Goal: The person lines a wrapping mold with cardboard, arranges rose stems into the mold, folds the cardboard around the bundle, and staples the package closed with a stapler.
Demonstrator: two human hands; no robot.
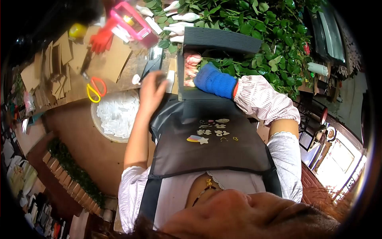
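Observation:
My left hand (151, 91), bare and a little blurred, hovers over the table edge with its fingers apart and nothing visible in them. Just right of it is a narrow white strip (170, 81). My right hand (214, 79) wears a blue knitted glove and is closed at the pale pink roses (193, 59), just below their heads; its fingertips are hidden. These roses lie on a dark corrugated sheet (221, 39), which folds up on the far side and comes down toward my apron (211, 147). Green leafy stems run off to the right.
A bowl of white strips (118, 115) stands at left. Scissors with orange and yellow handles (96, 89), cardboard pieces (105, 65), a red glove (102, 40) and a pink basket (135, 24) lie beyond it. White-sleeved flowers (185, 17) and piled foliage (274, 47) fill the back.

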